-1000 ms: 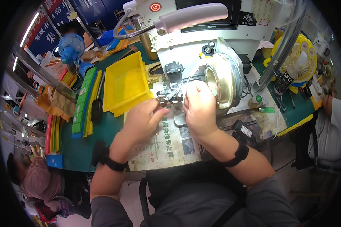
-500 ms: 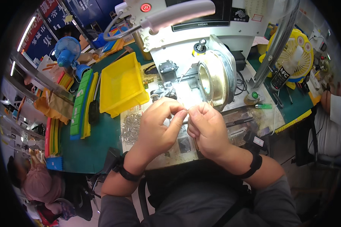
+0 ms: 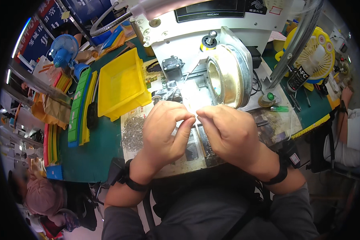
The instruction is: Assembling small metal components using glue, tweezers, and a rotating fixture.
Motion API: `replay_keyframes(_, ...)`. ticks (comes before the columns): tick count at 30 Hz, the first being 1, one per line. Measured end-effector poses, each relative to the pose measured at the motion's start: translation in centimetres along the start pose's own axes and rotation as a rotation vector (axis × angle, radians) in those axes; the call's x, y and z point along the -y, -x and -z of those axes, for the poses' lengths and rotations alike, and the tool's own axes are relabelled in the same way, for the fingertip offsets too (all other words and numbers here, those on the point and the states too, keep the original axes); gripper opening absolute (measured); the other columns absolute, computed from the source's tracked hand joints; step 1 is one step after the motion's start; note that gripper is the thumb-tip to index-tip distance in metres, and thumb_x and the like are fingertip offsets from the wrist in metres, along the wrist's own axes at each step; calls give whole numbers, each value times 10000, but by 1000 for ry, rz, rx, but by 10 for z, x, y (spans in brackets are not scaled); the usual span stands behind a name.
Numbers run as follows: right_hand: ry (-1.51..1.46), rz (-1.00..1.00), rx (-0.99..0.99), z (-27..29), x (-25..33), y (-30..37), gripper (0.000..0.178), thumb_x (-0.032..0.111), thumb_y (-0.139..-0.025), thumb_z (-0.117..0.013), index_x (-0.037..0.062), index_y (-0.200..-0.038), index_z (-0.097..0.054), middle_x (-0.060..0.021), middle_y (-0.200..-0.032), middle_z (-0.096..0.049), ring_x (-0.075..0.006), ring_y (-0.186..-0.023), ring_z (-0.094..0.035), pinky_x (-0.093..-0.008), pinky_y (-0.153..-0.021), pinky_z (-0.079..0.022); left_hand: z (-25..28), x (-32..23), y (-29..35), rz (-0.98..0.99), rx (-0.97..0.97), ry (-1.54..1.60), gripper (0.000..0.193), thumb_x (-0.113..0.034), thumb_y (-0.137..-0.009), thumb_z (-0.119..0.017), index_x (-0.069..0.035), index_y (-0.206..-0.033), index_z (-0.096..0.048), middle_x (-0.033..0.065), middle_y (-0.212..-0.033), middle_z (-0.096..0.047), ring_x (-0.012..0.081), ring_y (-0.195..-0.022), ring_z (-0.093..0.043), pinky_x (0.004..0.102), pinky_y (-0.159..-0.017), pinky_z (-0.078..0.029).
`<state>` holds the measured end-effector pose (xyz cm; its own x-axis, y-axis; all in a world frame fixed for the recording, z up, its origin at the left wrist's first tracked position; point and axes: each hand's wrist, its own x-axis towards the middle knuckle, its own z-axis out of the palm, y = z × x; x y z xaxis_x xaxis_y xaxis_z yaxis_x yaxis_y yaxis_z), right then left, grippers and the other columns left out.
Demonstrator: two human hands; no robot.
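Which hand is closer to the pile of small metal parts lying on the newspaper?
Left. The left hand is just to the right of the pile of small metal parts, almost beside it. The right hand is farther right, beyond the left hand.
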<state>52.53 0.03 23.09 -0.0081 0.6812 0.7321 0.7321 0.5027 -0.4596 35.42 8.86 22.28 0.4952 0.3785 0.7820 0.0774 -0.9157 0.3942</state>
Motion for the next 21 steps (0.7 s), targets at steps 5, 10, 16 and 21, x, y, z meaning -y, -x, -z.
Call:
replay_keyframes(5, 16, 7, -3, 3, 1, -3, 137, -31, -846, -675, -2, -981, -678, -158, -846, -701, -325, -736, -702, -381, -634, -555, 0, -6, -3, -2, 44, -52, 165, 25, -804, -733, -33, -934, -650, 134, -913, -657, 318, -815, -623, 395, -730, -490)
replay_keyframes(10, 48, 36, -42, 0, -5, 3, 153, -30, -842, -666, 3, -991, -664, -142, -847, -685, -307, -707, -685, -386, -616, -544, -3, -6, 1, -4, 22, -91, 165, 65, -817, -702, -11, -949, -637, 161, -920, -629, 333, -838, -607, 406, -753, -484)
replay_keyframes(16, 104, 85, 12, 3, -6, 11, 206, 18, -862, -695, 0, -1064, -657, -103, -909, -685, -252, -691, -665, -345, -590, -522, -7, -11, 1, 10, 16, -109, 134, 53, -862, -685, 3, -968, -621, 201, -1075, -638, 347, -981, -627, 410, -889, -507)
replay_keyframes(21, 129, 68, 31, 57, -7, 41, 239, 83, -870, -747, 35, -1100, -704, -95, -901, -714, -227, -712, -692, -313, -598, -532, -7, -6, 11, 134, 58, -29, 80, 4, -913, -665, 1, -975, -613, 252, -1224, -659, 383, -1147, -643, 422, -984, -494)
